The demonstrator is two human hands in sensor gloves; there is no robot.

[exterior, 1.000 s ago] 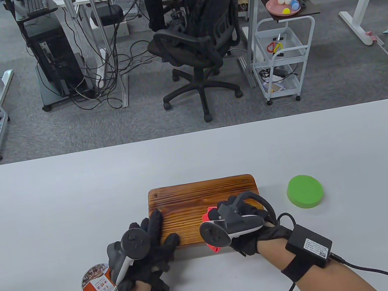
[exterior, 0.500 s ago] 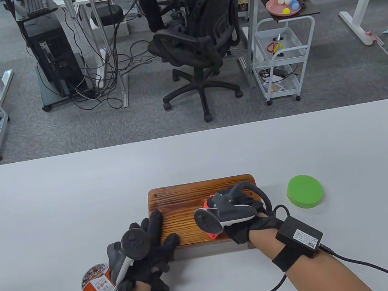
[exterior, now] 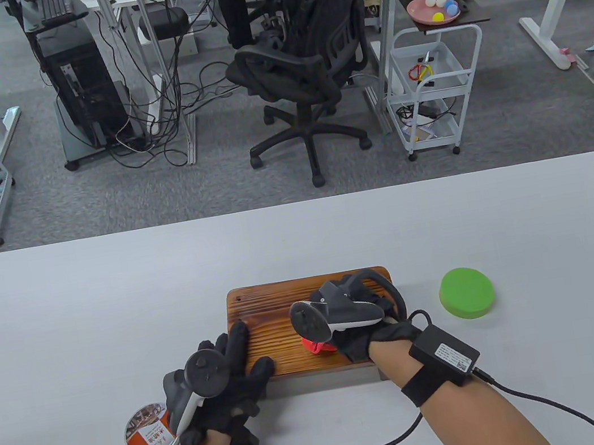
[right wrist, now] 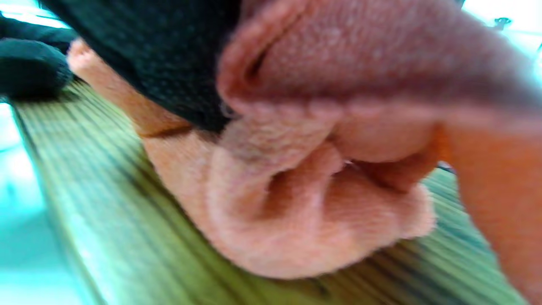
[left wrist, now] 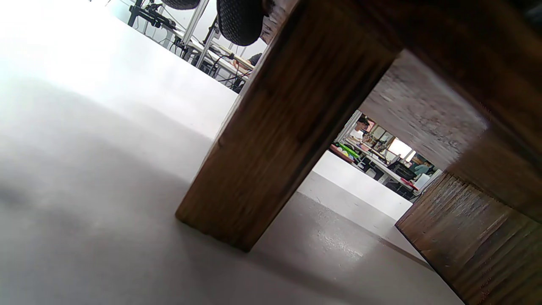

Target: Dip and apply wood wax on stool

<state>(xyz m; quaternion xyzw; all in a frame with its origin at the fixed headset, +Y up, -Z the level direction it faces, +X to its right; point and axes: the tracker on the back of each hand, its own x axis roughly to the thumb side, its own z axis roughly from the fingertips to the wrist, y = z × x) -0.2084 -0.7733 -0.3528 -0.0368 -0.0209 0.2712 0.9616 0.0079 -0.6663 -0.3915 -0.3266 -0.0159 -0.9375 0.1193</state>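
Note:
A small brown wooden stool stands on the white table near its front edge. My left hand rests flat on the stool's left front corner. The left wrist view shows a stool leg from below and one fingertip over the edge. My right hand grips a bunched red cloth and presses it on the stool's top right of centre. The right wrist view shows the cloth squeezed against the wood grain. The open wax tin sits by my left wrist.
A green round lid lies on the table to the right of the stool. Cables run from both wrist boxes off the table's front edge. An office chair and carts stand on the floor beyond the table.
My right hand has slid the red cloth away from me across the stool top, from its front edge toward the middle. My left hand has not moved.

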